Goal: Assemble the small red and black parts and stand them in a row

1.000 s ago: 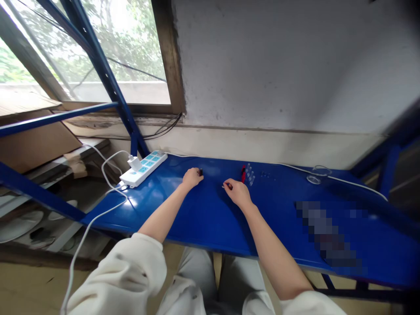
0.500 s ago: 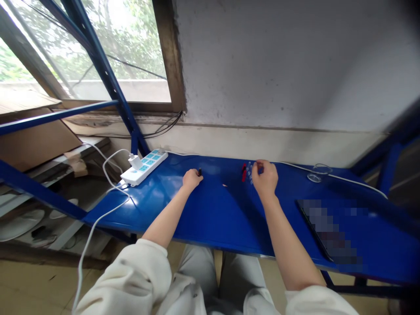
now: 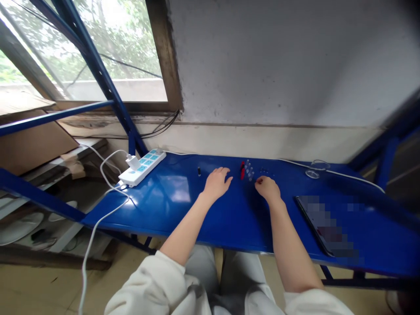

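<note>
My left hand [image 3: 216, 183] hovers over or rests on the blue table, its fingers apart and nothing visible in them. To its left a small black cylinder [image 3: 198, 171] stands upright, apart from the hand. My right hand [image 3: 267, 190] has its fingertips pinched together low over the table; what they hold, if anything, is hidden. Just left of those fingertips lie several small clear pieces [image 3: 248, 169], next to a slim red object with dark parts [image 3: 242, 170]. Beyond the right hand are more tiny see-through pieces [image 3: 265, 170], too small to name.
On the blue table [image 3: 229, 223], a white power strip [image 3: 141, 168] with a plugged-in charger [image 3: 133, 162] sits at left. A dark-edged tablet-like device [image 3: 323, 227], partly blurred, lies at right. Behind it are a clear round lid-like item [image 3: 312, 174] and a white cable [image 3: 356, 180].
My left hand has let go of the black cylinder, which now stands on the table, and has moved right and opened. My right hand has come lower and nearer to me, uncovering more tiny pieces.
</note>
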The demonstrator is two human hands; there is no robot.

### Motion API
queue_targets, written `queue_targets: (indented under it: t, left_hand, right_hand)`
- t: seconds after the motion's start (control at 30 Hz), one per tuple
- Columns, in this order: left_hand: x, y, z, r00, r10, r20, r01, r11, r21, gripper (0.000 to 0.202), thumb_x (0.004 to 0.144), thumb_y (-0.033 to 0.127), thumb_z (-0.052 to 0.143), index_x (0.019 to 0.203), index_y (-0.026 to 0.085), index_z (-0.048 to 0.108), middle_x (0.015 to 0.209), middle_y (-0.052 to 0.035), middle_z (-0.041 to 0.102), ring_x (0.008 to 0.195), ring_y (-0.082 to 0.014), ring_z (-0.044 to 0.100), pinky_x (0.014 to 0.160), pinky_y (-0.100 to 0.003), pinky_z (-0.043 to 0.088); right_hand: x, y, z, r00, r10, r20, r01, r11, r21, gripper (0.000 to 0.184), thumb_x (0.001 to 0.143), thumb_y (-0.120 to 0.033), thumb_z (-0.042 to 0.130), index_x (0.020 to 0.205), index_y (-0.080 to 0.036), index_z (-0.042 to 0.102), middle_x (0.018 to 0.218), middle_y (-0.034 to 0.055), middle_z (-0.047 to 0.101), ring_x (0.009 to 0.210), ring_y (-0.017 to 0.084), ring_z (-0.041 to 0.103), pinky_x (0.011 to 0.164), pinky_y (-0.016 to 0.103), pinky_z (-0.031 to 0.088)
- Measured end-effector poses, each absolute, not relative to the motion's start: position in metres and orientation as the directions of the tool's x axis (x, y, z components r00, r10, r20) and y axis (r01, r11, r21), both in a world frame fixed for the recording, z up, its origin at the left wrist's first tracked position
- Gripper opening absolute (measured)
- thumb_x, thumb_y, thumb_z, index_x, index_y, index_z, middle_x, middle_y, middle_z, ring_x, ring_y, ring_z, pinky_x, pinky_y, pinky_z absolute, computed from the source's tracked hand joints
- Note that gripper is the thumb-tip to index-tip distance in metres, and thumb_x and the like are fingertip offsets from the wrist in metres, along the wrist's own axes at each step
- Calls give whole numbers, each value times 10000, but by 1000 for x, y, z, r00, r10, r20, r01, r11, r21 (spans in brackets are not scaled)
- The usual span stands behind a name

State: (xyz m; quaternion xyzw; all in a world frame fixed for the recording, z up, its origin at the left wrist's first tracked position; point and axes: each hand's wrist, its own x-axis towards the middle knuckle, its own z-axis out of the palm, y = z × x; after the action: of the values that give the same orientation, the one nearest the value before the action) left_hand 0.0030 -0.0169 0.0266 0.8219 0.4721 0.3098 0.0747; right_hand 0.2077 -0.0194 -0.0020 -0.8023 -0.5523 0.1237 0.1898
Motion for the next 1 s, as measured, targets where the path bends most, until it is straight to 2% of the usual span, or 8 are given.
queue_targets:
  t: [0.1, 0.17, 0.23, 0.37, 0.47, 0.6, 0.77, 1.0]
  left_hand:
    - [28, -18, 17, 381, 764, 520, 696, -607, 382, 430, 860, 282, 362, 1280, 191, 352, 1143, -109, 500, 990, -209, 489, 816, -315, 400]
    - [39, -19, 8, 403, 756, 516, 702, -617, 356, 486, 863, 272, 347, 1338, 231, 253, 1226, -110, 441, 1008, -222, 475, 815, -336, 396]
    - [46, -19, -3, 418, 767, 486, 721, -606, 337, 502, 860, 260, 348, 1348, 265, 226, 1281, -110, 390, 1020, -238, 463, 808, -358, 392]
    - [51, -14, -20, 446, 793, 414, 751, -583, 308, 433, 861, 217, 331, 1293, 247, 332, 1236, -119, 429, 995, -245, 465, 780, -371, 395]
    - [50, -9, -24, 446, 782, 435, 750, -592, 295, 367, 851, 198, 361, 1214, 207, 419, 1112, -113, 497, 949, -229, 477, 758, -343, 398]
    - [49, -6, -22, 422, 775, 470, 741, -594, 314, 201, 842, 183, 391, 982, 182, 536, 956, -92, 534, 874, -202, 487, 741, -319, 397]
    - [48, -3, -24, 374, 795, 478, 725, -572, 384, 167, 843, 174, 393, 781, 173, 548, 836, -72, 545, 812, -183, 490, 724, -310, 393]
    - [40, -5, -23, 153, 835, 529, 553, -516, 655, 111, 827, 152, 409, 807, 177, 516, 846, -41, 526, 779, -137, 501, 707, -264, 405]
  right_hand:
    - [206, -19, -4, 325, 946, 14, 862, -290, -417, 238, 718, -263, 492, 890, -181, 633, 859, 94, 652, 820, 221, 601, 609, 271, 409]
    - [204, -19, -7, 305, 952, 21, 874, -271, -402, 249, 735, -298, 493, 908, -178, 626, 875, 93, 650, 830, 221, 601, 620, 272, 409]
    - [203, -17, -11, 287, 957, 33, 886, -252, -388, 275, 741, -319, 503, 945, -170, 614, 902, 100, 644, 843, 220, 599, 630, 273, 410]
    - [201, -15, -16, 255, 965, 62, 911, -218, -351, 310, 748, -322, 516, 995, -152, 592, 959, 126, 618, 864, 219, 591, 641, 276, 411]
    - [198, -15, -17, 254, 963, 88, 918, -212, -336, 306, 758, -331, 514, 993, -150, 590, 992, 135, 599, 885, 232, 581, 660, 294, 410]
    - [192, -16, -15, 285, 951, 120, 913, -231, -336, 291, 773, -341, 503, 983, -158, 587, 986, 128, 592, 879, 226, 574, 673, 303, 404]
    - [187, -17, -13, 319, 938, 133, 903, -259, -343, 273, 780, -342, 490, 964, -164, 587, 974, 110, 598, 877, 225, 571, 680, 306, 397]
    - [186, -15, -15, 340, 930, 142, 881, -262, -393, 231, 782, -327, 481, 921, -184, 598, 903, 91, 620, 807, 198, 583, 632, 282, 377]
